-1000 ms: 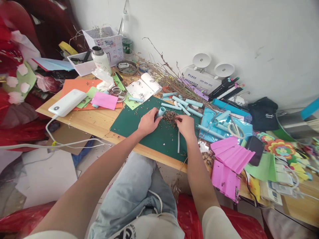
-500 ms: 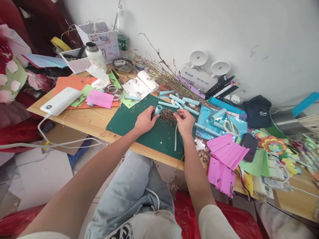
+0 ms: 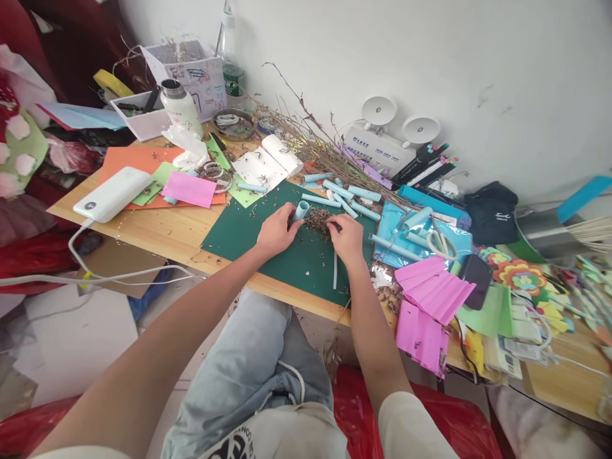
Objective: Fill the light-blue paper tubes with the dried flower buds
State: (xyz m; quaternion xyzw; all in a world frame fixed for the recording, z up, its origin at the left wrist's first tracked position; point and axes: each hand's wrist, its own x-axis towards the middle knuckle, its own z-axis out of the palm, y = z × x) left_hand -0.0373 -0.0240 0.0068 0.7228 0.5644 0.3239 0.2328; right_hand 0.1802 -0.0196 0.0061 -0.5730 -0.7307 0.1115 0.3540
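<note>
Slightly closer together than before, both hands meet at centre frame.
The left hand [image 3: 276, 231] grips a light-blue paper tube [image 3: 301, 210]; the right hand [image 3: 347, 237] pinches dried flower bits [image 3: 317, 220] on the green sheet [image 3: 243, 231].

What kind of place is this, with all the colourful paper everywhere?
It looks like a craft table, probably in someone's home. A green cutting mat lies on it, with scissors, folded pink paper and paper flowers nearby. The left hand holds a rolled blue paper tube.
</note>
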